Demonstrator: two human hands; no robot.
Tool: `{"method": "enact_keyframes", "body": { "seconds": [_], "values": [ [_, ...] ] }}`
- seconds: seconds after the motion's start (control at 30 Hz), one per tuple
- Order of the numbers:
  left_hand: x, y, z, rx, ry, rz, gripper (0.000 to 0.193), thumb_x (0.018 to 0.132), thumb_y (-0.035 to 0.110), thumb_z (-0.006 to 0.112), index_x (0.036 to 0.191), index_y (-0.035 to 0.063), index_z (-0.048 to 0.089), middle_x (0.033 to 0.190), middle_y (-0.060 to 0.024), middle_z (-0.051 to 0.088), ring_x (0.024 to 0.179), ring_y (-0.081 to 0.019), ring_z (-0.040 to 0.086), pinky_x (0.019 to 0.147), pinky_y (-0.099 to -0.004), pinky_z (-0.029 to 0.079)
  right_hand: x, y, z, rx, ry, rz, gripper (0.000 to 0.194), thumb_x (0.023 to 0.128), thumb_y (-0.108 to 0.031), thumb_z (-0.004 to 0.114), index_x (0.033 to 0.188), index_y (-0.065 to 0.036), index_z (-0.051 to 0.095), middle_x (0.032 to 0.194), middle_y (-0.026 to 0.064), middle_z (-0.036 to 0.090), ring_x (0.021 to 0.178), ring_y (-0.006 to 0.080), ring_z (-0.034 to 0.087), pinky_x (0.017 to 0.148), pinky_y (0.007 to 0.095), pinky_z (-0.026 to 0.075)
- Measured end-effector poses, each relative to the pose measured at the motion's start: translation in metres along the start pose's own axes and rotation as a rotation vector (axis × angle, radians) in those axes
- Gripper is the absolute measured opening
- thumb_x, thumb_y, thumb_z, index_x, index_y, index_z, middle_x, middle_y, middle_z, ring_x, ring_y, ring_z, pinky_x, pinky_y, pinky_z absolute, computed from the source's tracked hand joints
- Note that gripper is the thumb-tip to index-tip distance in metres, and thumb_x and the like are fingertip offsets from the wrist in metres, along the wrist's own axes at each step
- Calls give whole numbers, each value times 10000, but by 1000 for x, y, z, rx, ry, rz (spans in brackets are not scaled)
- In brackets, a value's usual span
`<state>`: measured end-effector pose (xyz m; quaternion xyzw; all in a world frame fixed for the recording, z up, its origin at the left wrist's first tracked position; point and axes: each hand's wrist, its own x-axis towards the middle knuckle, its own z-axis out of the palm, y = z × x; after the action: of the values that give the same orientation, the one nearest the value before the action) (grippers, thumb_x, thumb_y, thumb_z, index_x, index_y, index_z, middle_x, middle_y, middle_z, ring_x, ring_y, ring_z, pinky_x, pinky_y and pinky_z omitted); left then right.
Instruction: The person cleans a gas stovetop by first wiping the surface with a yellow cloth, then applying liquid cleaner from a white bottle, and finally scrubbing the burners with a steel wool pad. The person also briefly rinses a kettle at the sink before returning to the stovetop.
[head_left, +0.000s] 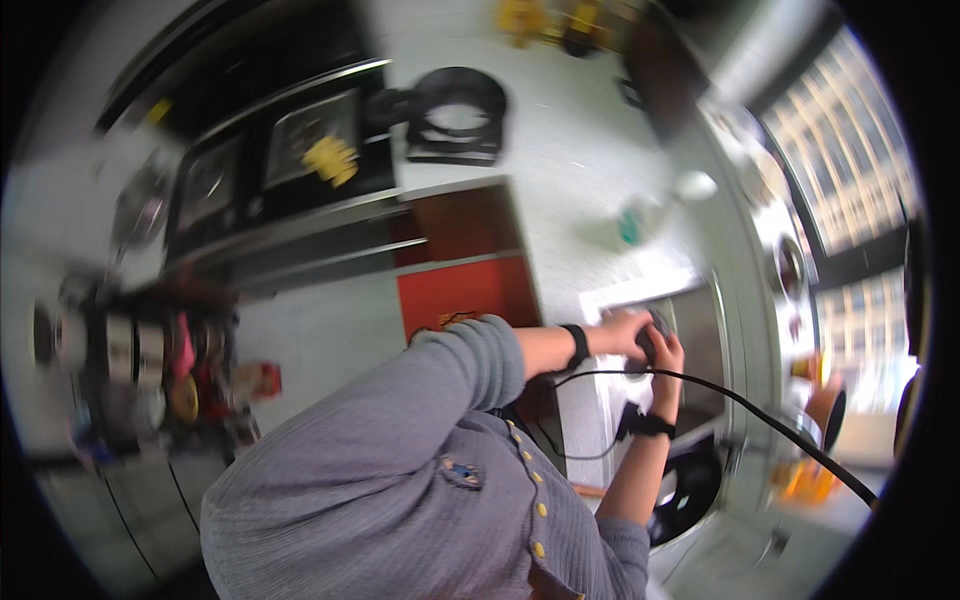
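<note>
Both of my hands meet over the near edge of a sink (694, 330) at the right. My left hand (624, 332) reaches in from the left and grips a small dark object (651, 337), too blurred to name surely. From below, my right hand (666, 364) closes on the same object, its fingers bent around it. Black bands circle both wrists. A black cable (742, 409) runs in front of my right hand and forearm. Beside the right forearm lies a black wok-like pan (686, 495).
A gas stove (251, 202) bears a yellow cloth-like item (330, 161). A black ring-shaped appliance (457, 146) stands on the white counter (570, 195), with a green-marked container (631, 225) nearer the sink. Red panels (465, 289) show below. Bowls and jars line the window ledge (750, 247).
</note>
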<state>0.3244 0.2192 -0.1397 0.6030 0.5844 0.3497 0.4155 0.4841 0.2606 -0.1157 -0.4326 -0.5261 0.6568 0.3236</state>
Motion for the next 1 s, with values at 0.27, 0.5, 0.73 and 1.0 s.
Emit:
{"method": "enact_keyframes", "body": {
  "seconds": [0.27,0.5,0.73,1.0],
  "values": [
    [-127,-78,-192,-39,338,-99,715,706,363,790,1293,69,508,1219,-209,590,1104,-334,582,905,-412,482,23,7,-14,-806,363,-149,185,859,-65,659,1005,45,628,903,65,672,778,115,601,700,254,488],
    [-348,-144,-404,-519,844,-430,399,846,248,704,1182,67,588,1019,-73,671,913,-132,616,752,-268,490,64,-33,270,-639,-116,-274,438,823,-128,713,1178,77,557,1062,121,639,987,163,571,835,276,472],
    [-533,-161,-516,-540,1299,-279,353,912,251,619,1204,58,575,1122,-103,661,1028,-178,631,874,-291,476,90,-50,556,-629,-564,-534,310,777,-180,704,993,27,625,814,99,654,727,135,559,699,292,463],
    [-714,-186,-516,-481,1826,-436,355,925,225,609,1207,15,561,1125,-118,659,1051,-191,627,891,-291,478,182,20,736,-576,-1054,-168,366,782,-196,710,1084,-3,634,935,101,660,872,194,629,781,304,494]
  ]
}}
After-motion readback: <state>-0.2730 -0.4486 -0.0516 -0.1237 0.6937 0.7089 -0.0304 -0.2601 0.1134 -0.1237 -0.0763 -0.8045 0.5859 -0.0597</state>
